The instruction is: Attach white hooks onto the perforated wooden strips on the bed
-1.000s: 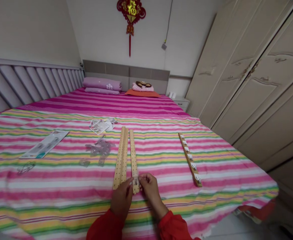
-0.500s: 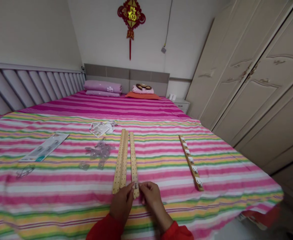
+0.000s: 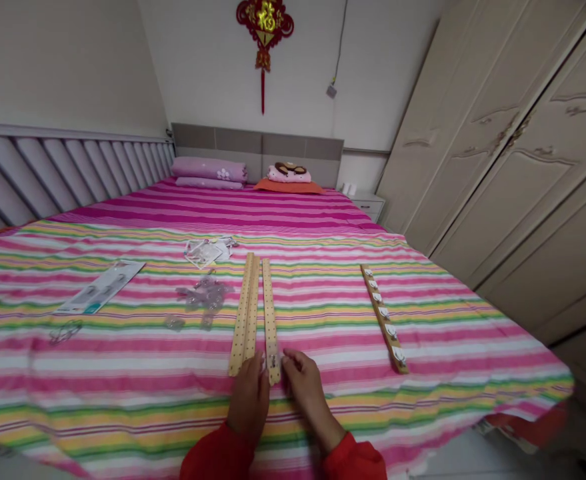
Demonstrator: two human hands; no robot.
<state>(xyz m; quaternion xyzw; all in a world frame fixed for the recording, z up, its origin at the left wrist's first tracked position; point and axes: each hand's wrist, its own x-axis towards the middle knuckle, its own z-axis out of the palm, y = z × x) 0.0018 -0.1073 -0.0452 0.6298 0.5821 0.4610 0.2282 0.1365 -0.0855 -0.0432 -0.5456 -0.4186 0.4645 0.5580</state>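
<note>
A narrow perforated wooden strip [image 3: 269,313] lies lengthwise before me, with a small clear piece bearing a metal part [image 3: 273,362] on its near end. My left hand [image 3: 249,400] rests just left of that end, fingers stretched forward and holding nothing visible. On the other side, my right hand [image 3: 303,380] is loosely bent, its fingertips beside the strip's edge and apart from the clear piece. To the left, two more perforated strips [image 3: 245,313] lie side by side, close to my left fingertips.
A wooden strip with several white hooks [image 3: 383,313] lies at right. At left are clear pieces [image 3: 205,293], packaging cards [image 3: 211,251], a long blister card [image 3: 101,288] and thin metal rings [image 3: 65,331]. Everything sits on a striped bedspread [image 3: 147,393]; a wardrobe [image 3: 517,153] stands right.
Both hands have drawn back from the clear piece and spread slightly apart, leaving it on the strip's near end. The whole view has shifted a little.
</note>
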